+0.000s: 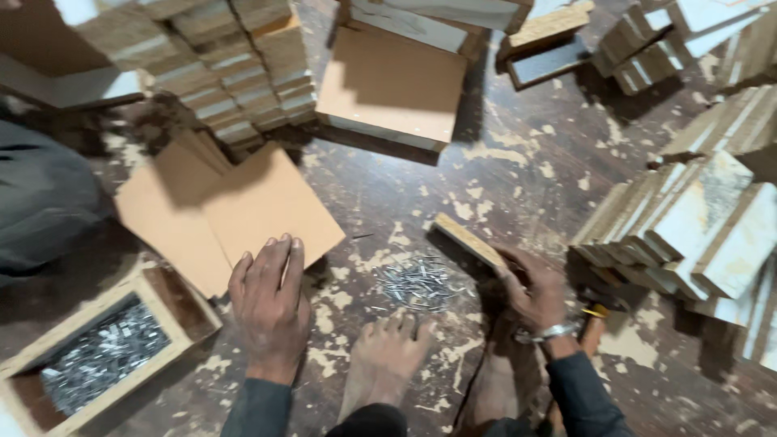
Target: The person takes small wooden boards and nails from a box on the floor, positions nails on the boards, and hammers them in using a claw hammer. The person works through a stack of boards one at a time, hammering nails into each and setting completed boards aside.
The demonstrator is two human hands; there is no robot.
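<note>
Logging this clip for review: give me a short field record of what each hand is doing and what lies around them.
left hand: left hand flat, fingers spread, resting on the edge of the tan square fibreboard panels
right hand: right hand gripping the narrow particleboard strip, tilted on the floor
between hands: loose heap of small silver nails, bare foot just below it
lower left: open wooden box of nails
right: stacked white-faced board pieces
surface: dark floor with pale flecks
</note>
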